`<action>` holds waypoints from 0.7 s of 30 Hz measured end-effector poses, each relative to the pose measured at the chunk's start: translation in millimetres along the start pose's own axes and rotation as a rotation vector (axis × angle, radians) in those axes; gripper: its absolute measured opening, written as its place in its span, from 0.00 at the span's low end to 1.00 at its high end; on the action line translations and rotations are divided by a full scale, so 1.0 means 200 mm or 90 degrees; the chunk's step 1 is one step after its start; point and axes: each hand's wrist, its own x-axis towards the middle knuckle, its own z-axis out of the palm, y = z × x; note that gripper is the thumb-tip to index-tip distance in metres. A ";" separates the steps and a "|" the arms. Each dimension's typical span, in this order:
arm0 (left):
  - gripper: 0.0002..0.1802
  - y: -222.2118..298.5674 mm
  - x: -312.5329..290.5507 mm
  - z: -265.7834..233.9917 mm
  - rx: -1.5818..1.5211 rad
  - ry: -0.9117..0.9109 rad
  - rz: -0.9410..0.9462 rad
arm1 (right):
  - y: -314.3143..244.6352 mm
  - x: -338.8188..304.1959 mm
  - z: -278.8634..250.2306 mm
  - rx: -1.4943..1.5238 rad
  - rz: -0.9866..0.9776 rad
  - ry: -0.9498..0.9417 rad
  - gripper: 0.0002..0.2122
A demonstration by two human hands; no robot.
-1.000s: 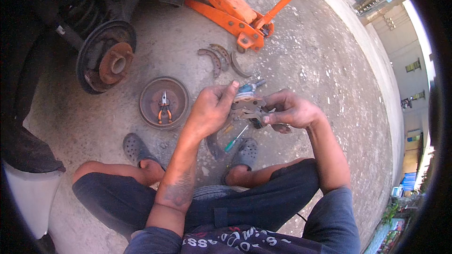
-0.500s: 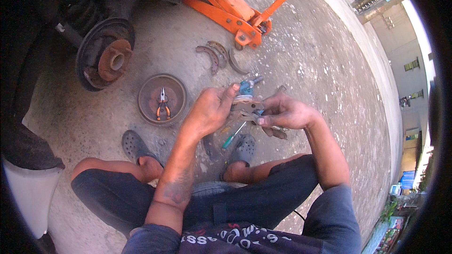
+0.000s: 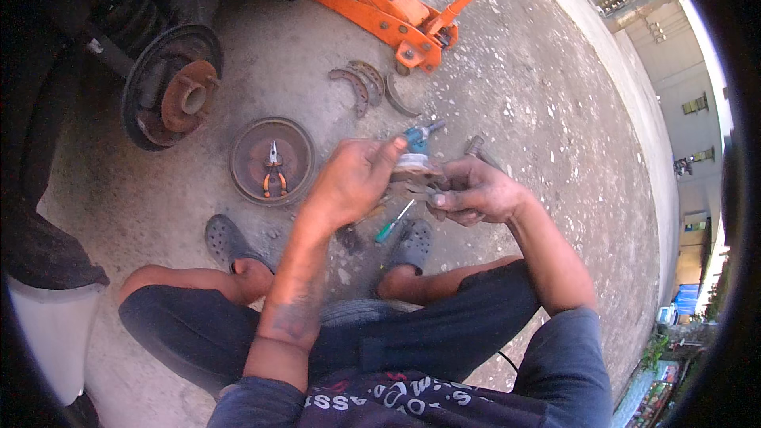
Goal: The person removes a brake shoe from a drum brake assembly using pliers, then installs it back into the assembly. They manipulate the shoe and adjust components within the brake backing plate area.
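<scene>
In front of me my left hand (image 3: 353, 178) is closed around one end of a curved brake shoe (image 3: 414, 168) with a pale outer edge. My right hand (image 3: 479, 192), darkened with grime, has its fingers closed on a small flat metal piece (image 3: 420, 190) against the shoe's other end. Its exact shape is partly hidden by the fingers. Just beyond my hands lies a blue tool (image 3: 418, 139), mostly covered by the shoe. A green-handled screwdriver (image 3: 394, 222) is on the ground below them, beside my right clog (image 3: 412, 244).
Orange-handled pliers (image 3: 274, 170) lie in a round brake drum (image 3: 238, 178) to the left. Several worn brake shoes (image 3: 350, 89) rest farther off, near an orange floor jack (image 3: 376, 20). A rusty wheel hub (image 3: 189, 97) stands out at the left. A dark part (image 3: 476, 145) lies beyond my right hand.
The brake shoe has turned in my hands, so its flat face with holes shows less now. My right fingers have shifted slightly along the metal piece. The view has moved a little.
</scene>
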 end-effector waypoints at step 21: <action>0.29 0.00 0.00 -0.08 -0.043 -0.040 -0.100 | -0.01 0.00 0.03 -0.112 0.021 -0.046 0.16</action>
